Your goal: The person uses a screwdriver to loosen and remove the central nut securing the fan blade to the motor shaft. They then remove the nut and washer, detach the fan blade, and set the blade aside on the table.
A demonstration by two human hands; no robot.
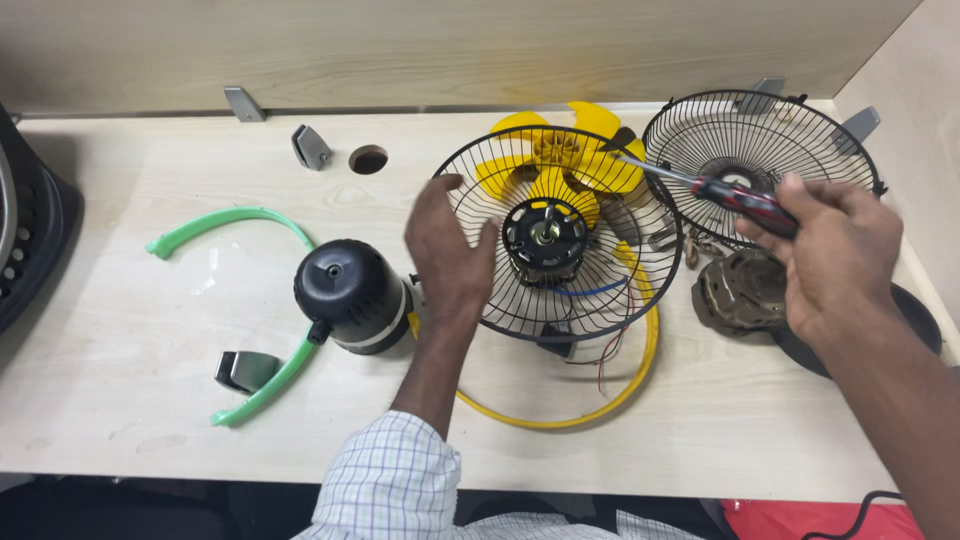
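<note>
My left hand (447, 252) rests with spread fingers on the left rim of a black wire fan guard (600, 290) that carries a fan motor (545, 236) at its middle. My right hand (835, 245) grips a red-and-black screwdriver (740, 200), its shaft pointing left toward the yellow fan blade (565, 155) that lies behind the guard. A yellow ring (610, 395) lies under the guard, with thin wires trailing out near it.
A second black wire guard (760, 130) lies at the back right, a dark metal motor part (740, 290) below it. A black motor housing (350, 295) and a green ring (240, 220) lie to the left. A round hole (368, 159) and metal brackets (311, 146) sit near the back wall.
</note>
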